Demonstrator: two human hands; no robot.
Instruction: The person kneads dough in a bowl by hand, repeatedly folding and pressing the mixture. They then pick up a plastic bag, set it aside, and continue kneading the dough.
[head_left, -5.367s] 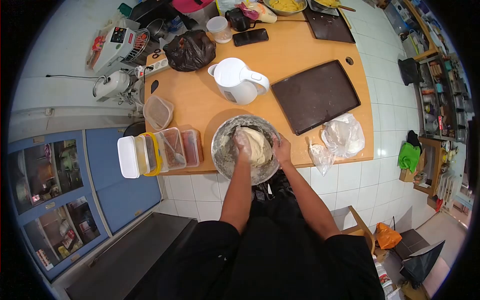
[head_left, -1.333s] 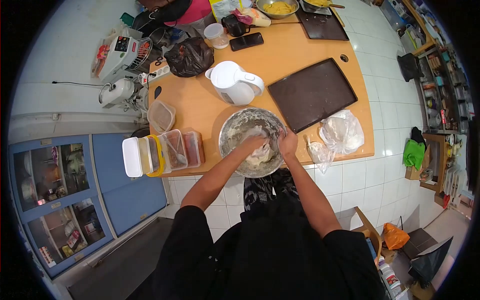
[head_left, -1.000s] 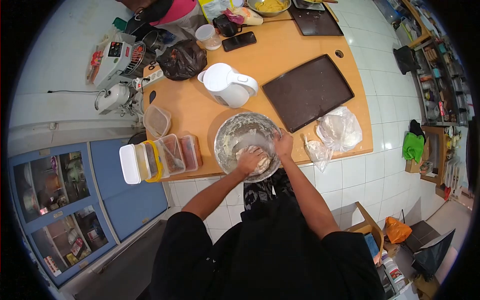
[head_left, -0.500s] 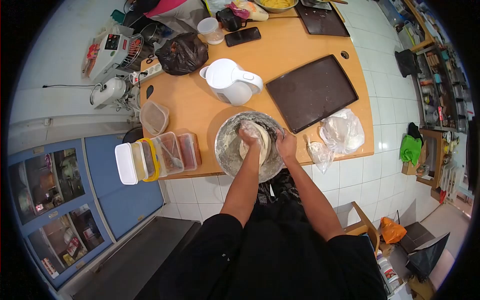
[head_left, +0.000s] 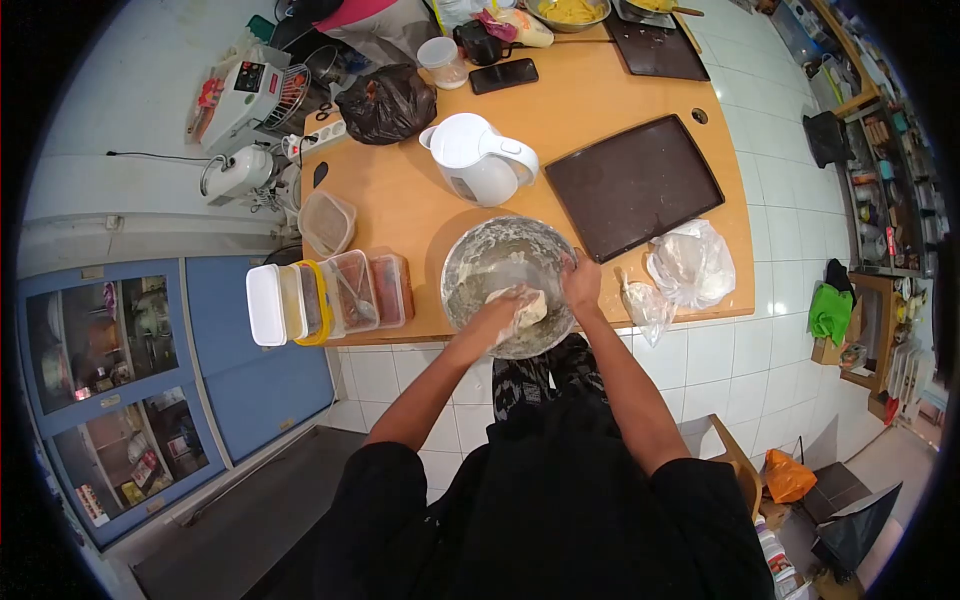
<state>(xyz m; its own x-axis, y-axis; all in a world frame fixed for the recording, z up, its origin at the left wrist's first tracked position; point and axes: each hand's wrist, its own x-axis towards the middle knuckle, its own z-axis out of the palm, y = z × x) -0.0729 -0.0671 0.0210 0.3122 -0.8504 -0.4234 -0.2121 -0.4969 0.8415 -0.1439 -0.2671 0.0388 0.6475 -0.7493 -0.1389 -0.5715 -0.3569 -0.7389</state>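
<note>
At the tabletop's (head_left: 400,215) near edge, my left hand (head_left: 498,310) curls onto dough (head_left: 531,303) in the steel bowl (head_left: 468,265); my right hand (head_left: 581,283) grips its rim. A kettle (head_left: 480,160) and tray (head_left: 633,187) stand behind.

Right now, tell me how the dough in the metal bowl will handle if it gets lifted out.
Probably soft and floppy: the dough bulges out beside the left hand pressing it. Likely sticky, since smears coat the metal bowl wall. The bowl may slide or tip when pushed; the right hand grips its rim.
</note>
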